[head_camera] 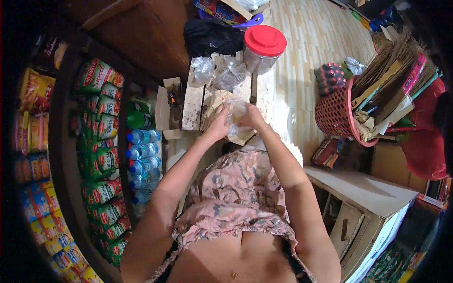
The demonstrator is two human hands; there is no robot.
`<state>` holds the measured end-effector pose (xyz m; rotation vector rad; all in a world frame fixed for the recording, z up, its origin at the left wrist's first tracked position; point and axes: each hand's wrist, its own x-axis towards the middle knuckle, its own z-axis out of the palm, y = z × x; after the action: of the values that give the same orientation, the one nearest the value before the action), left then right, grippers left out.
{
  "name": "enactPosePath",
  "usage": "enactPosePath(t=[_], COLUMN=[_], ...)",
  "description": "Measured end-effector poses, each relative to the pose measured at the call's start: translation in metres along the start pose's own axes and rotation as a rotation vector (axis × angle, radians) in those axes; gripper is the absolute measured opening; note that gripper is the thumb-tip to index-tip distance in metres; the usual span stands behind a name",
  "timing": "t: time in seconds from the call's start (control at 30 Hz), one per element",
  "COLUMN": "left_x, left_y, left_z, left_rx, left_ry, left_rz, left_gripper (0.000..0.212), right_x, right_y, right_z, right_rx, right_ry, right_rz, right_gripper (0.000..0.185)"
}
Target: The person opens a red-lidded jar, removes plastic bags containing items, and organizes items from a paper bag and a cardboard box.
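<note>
A clear plastic bag (235,112) is between my two hands, over a brown paper bag (219,100). My left hand (220,123) grips the bag's left side. On its right side, my right hand (252,116) has its fingers on the plastic. Something yellowish shows faintly through the bag, too blurred to name. Beyond my hands, two knotted plastic bags (230,75) lie on a white wooden slatted bench (193,118). A clear plastic jar with a red lid (265,44) stands past them, beside a black bag (212,37).
Shelves at left hold green foil pouches (106,161) and water bottles with blue caps (143,151). An opened cardboard box (162,108) stands left of the bench. To the right are a pink plastic basket (332,109) with brooms and a low white cabinet (364,189).
</note>
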<state>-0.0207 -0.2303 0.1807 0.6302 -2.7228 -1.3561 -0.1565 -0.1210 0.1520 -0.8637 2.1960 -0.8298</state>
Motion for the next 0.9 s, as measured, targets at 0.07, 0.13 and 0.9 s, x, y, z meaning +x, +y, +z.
enactPosePath(t=[0.07, 0.13, 0.9], left_x=[0.001, 0.000, 0.040], left_y=[-0.004, -0.010, -0.038], left_z=[-0.001, -0.005, -0.023], left_rx=[0.043, 0.052, -0.179], left_ry=[0.030, 0.010, 0.210], left_rz=[-0.045, -0.054, -0.277], left_gripper=[0.065, 0.065, 0.027], right_x=[0.011, 0.020, 0.023], right_y=[0.009, 0.009, 0.022], right_z=[0.004, 0.005, -0.027], right_rx=[-0.055, 0.032, 0.098], right_ry=[0.036, -0.069, 0.007], right_rz=[-0.035, 0.084, -0.006], right_gripper=[0.056, 0.057, 0.042])
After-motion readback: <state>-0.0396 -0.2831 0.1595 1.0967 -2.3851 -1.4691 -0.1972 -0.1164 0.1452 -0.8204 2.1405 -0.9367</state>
